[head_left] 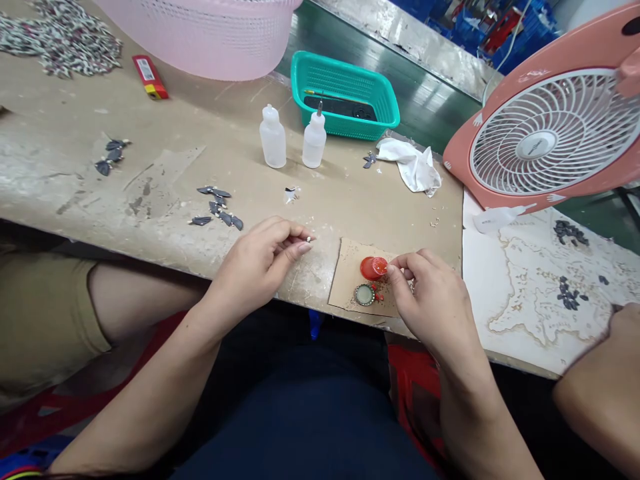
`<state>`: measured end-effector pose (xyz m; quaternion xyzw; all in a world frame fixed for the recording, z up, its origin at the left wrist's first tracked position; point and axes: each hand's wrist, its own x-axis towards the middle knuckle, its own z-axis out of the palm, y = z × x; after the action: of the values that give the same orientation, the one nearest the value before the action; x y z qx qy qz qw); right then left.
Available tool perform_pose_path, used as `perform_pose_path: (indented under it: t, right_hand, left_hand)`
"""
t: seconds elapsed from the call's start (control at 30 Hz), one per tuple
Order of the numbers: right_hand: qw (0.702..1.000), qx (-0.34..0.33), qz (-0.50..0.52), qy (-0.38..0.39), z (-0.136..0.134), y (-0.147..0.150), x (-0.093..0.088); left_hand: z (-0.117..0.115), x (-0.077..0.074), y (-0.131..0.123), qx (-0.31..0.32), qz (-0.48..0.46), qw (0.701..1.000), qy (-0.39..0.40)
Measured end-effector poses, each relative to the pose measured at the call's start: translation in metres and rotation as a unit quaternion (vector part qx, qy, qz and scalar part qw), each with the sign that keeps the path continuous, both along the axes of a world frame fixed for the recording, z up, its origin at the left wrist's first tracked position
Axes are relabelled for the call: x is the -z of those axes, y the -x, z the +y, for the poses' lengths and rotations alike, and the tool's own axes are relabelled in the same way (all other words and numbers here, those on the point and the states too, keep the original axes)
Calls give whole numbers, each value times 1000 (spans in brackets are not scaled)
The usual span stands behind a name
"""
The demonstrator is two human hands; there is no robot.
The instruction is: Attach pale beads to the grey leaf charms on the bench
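My left hand (267, 257) is closed in a pinch above the table's front edge. A tiny white piece (309, 239) shows at its fingertips; its kind is too small to tell. My right hand (433, 293) pinches at the rim of a small red cup (373, 268), which stands on a cardboard square (345, 273). Whether the fingers grip the cup or something tiny beside it, I cannot tell. Just in front of the cup lies a metal bottle cap (365, 295), with red bits next to it.
Small dark grey pieces (220, 207) lie left of centre. Behind stand two squeeze bottles (273, 137), a green basket (345, 127) and a pink basket (215, 40). An orange fan (540, 147) stands at right, near a white cloth (413, 163). Another person's arm (605, 380) reaches in.
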<state>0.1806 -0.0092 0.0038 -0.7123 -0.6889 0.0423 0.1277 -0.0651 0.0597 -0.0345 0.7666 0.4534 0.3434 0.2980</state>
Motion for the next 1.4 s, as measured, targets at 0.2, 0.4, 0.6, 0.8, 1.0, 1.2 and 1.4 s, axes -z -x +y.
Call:
perform_pose_path:
  t: [0.2,0.4,0.6,0.8,1.0,1.2,1.4]
  right_hand:
    - [1000,7,-18,8,0,3,-1]
    - [1000,3,-8,-2,-1,2,-3]
    - [973,31,218,-65,-13,2,-7]
    - [872,60,478,-83,-32,19,-7]
    - [854,53,505,-115,-50,34,-8]
    - [872,39,463,-154,-58,37,-10]
    - [889,7,421,-182,-63,36,-9]
  left_hand:
    - [-7,-1,-2,-25,-71,996,55]
    - [-15,-4,-8,-32,-182,974,131]
    - [-26,-10,-21,-10,-339,916,213]
    - [-47,-17,-39,31,-422,838,344]
    - [-60,-26,-55,64,-455,795,397]
    - [-68,-29,-63,64,-444,793,412]
    - [-71,-31,-65,75,-447,791,410]
